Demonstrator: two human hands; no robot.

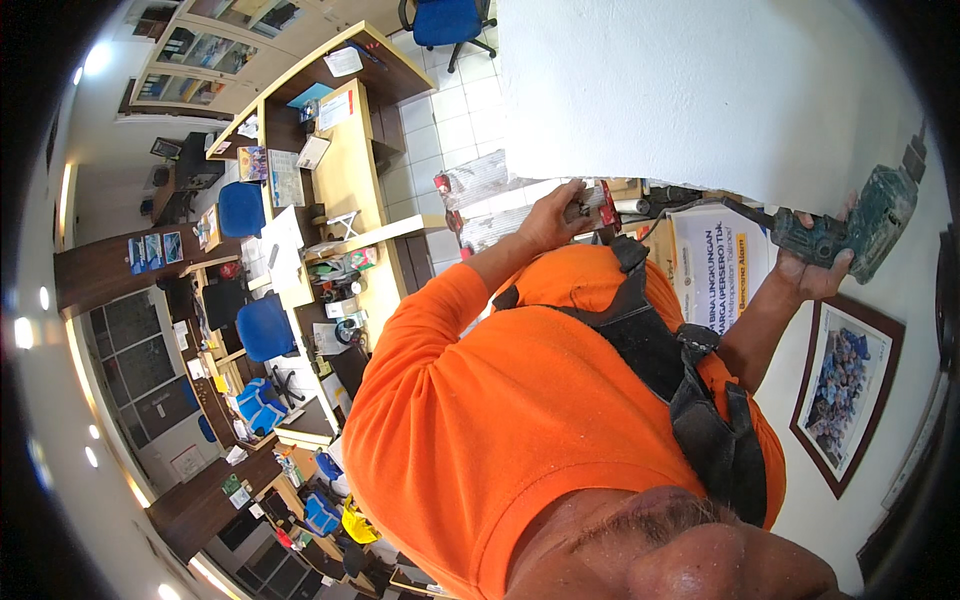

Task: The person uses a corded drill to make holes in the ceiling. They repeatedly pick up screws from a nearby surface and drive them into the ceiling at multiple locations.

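A dark green corded power drill (875, 220) is in my right hand (820, 268), raised beside the white wall (640, 90). Its bit points up in the picture. My left hand (560, 215) has its fingers curled just under a rough lower edge of the white surface, over a metal ladder or platform (480, 190) with red end pieces; what it grips is too small to make out. Dark straps (640, 320) hang across my orange top (480, 400). A black cord runs from the drill's handle toward the middle.
A printed banner (705, 270) and a framed group photo (840, 390) are at the right. To the left are wooden desks (350, 160) with papers, blue chairs (262, 330), glass-fronted cabinets (200, 55) and a yellow item (358, 525). Another blue chair (440, 20) stands on the tiled floor (440, 115).
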